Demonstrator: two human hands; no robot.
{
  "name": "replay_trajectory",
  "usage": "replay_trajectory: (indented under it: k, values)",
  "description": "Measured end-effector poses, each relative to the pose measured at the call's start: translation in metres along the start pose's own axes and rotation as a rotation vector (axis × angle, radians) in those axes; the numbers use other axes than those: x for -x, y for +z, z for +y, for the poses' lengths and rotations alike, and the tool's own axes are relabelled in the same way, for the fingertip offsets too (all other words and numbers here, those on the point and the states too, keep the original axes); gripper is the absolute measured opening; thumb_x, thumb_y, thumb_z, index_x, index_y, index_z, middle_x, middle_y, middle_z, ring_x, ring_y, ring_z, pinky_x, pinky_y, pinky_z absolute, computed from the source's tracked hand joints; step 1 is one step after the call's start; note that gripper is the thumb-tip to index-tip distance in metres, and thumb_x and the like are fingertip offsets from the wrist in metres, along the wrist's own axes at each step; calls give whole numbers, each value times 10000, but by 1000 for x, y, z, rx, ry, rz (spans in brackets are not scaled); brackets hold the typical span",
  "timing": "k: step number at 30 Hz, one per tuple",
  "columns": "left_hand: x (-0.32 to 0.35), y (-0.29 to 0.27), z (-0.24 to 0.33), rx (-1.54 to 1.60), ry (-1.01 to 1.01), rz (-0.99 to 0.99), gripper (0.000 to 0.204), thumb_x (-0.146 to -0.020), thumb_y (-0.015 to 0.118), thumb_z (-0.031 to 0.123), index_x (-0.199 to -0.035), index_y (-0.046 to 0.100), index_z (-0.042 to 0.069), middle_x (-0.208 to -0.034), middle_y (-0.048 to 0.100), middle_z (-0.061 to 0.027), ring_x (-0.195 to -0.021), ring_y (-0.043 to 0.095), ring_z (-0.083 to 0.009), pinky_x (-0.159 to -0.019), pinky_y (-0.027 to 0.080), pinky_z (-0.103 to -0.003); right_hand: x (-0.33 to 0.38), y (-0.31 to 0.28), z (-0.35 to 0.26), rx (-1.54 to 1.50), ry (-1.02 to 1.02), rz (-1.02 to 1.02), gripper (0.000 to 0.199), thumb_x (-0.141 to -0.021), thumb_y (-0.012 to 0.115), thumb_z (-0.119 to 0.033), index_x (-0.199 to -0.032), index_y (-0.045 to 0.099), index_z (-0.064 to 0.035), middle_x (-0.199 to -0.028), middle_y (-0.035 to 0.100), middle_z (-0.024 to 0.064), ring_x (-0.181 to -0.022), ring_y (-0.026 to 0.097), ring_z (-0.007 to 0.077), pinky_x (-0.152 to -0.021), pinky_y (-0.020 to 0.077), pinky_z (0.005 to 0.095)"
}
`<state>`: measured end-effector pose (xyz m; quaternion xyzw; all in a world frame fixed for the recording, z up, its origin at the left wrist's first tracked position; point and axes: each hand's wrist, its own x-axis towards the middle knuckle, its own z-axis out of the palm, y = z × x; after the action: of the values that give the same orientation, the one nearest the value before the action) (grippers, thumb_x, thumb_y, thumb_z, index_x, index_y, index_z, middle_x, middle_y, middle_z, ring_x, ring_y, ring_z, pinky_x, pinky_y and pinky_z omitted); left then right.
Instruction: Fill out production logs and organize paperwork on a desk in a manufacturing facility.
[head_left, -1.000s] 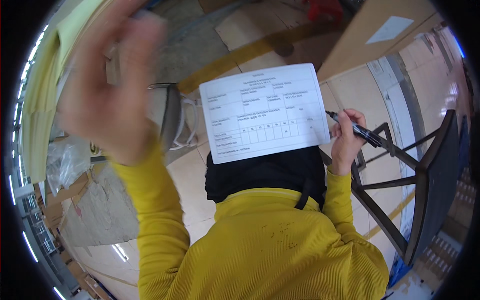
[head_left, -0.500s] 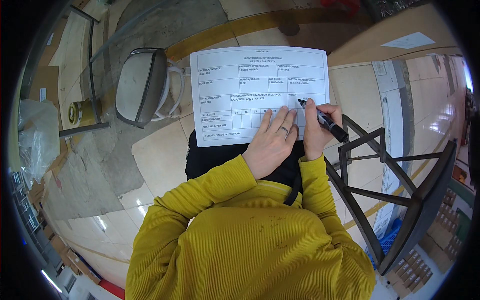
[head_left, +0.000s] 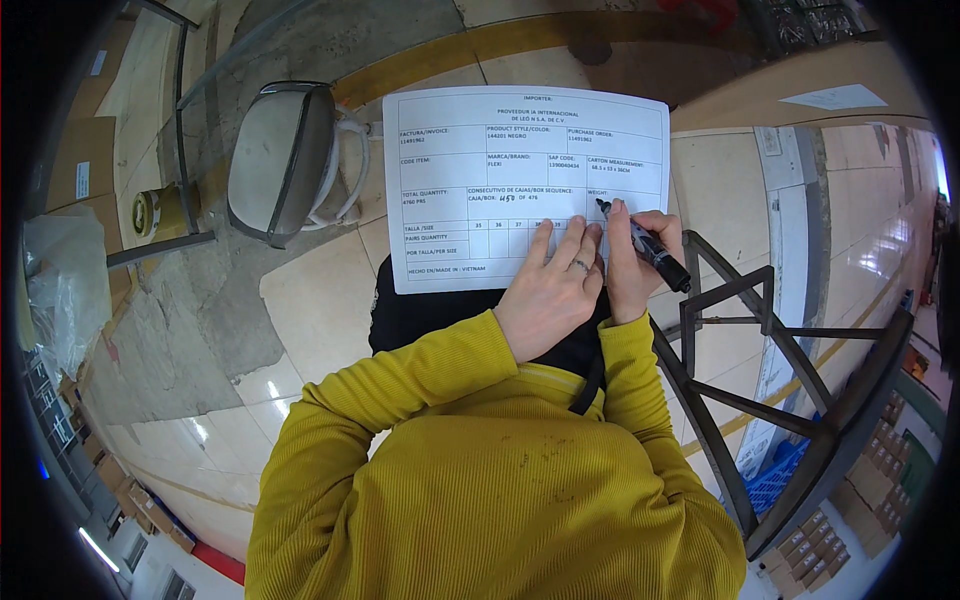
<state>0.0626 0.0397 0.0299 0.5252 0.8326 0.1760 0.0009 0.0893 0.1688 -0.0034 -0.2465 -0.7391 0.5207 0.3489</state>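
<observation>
A white printed form (head_left: 530, 175), ruled into boxes, rests on my lap over dark trousers, with a short handwritten entry near its middle. My left hand (head_left: 556, 285), a ring on one finger, lies on the form's lower part with its fingers stretched out. Beside it, my right hand (head_left: 632, 270) grips a black marker (head_left: 655, 250). The marker's dark tip points up and left at the weight box, close to the paper; whether it touches cannot be made out.
A grey-and-beige seat (head_left: 282, 165) stands at left on the tiled floor. At right is a dark metal frame (head_left: 755, 395) near a blue crate (head_left: 778, 478). A large cardboard box (head_left: 740, 98) lies at the upper right. Clear plastic wrap (head_left: 65, 285) hangs at far left.
The form has shifted slightly right in view, and my left hand has moved a little right and down with it. The marker is still in my right hand, its tip almost unmoved.
</observation>
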Motion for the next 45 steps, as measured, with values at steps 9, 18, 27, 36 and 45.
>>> replay_trajectory:
  k: [9, 18, 27, 36, 45]
  values:
    - [-1, 0, 0, 2, -7, -2, 313, -732, 532, 139, -979, 607, -37, -1186, 520, -203, -1180, 434, -329, -955, 357, -502, -1, 2, -1, -12, 10, 45, 247, -732, 722, -93, -705, 480, -49, -640, 507, -2, -581, 459, 57, -543, 388, 207]
    - [-3, -2, 1, -19, -6, -20, 313, -734, 531, 138, -984, 602, -35, -1204, 510, -200, -1178, 434, -327, -955, 358, -499, 0, -1, 3, -8, 4, 51, 243, -740, 714, -98, -703, 478, -53, -638, 503, -4, -580, 451, 54, -538, 386, 204]
    - [-4, -3, 2, -25, -5, -30, 293, -737, 532, 124, -977, 602, -28, -1212, 511, -201, -1174, 444, -326, -954, 361, -497, -1, 0, 4, -71, 21, 134, 238, -734, 716, -87, -699, 483, -48, -648, 492, -9, -589, 439, 54, -543, 374, 202]
    - [-8, -4, 2, -35, 10, -47, 278, -736, 537, 116, -964, 600, -28, -1204, 516, -208, -1170, 450, -333, -940, 378, -497, -4, -3, 5, -32, 7, 99, 240, -729, 712, -71, -695, 475, -49, -644, 480, -16, -581, 422, 50, -532, 359, 203]
    - [-8, -4, 3, -24, 22, -57, 280, -739, 538, 111, -971, 598, -32, -1195, 516, -219, -1164, 453, -347, -937, 382, -504, -4, -2, 7, -74, 31, 145, 234, -733, 711, -77, -696, 481, -52, -644, 475, -17, -586, 422, 51, -540, 363, 204]
